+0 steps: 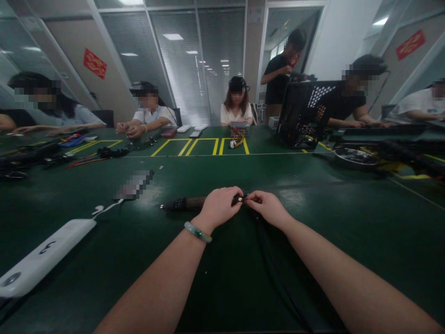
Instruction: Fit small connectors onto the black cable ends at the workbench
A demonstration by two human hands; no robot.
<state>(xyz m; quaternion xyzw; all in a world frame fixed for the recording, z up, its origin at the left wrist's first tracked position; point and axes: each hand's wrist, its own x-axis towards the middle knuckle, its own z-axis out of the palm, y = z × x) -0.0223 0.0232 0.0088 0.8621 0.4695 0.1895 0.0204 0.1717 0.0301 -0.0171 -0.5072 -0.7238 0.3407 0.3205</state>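
Note:
A dark electric screwdriver (189, 203) lies on the green table, its tip pointing left. My left hand (220, 204), with a bangle on the wrist, is closed around its rear end. A small dark end with a gold-coloured spot (239, 199) shows between my two hands. Close beside it, my right hand (266, 206) is closed in a pinch at the end of a black cable (273, 260), its fingertips nearly touching my left hand. From there the cable runs down toward the table's near edge. The exact join between cable and screwdriver is hidden by my fingers.
A white power strip (52, 255) lies at the left, with a white cord leading to a phone (135, 184). Black parts and wires (34, 153) sit farther left. Across the table stand a black computer case (302, 113) and a power supply (239, 127); several people work there.

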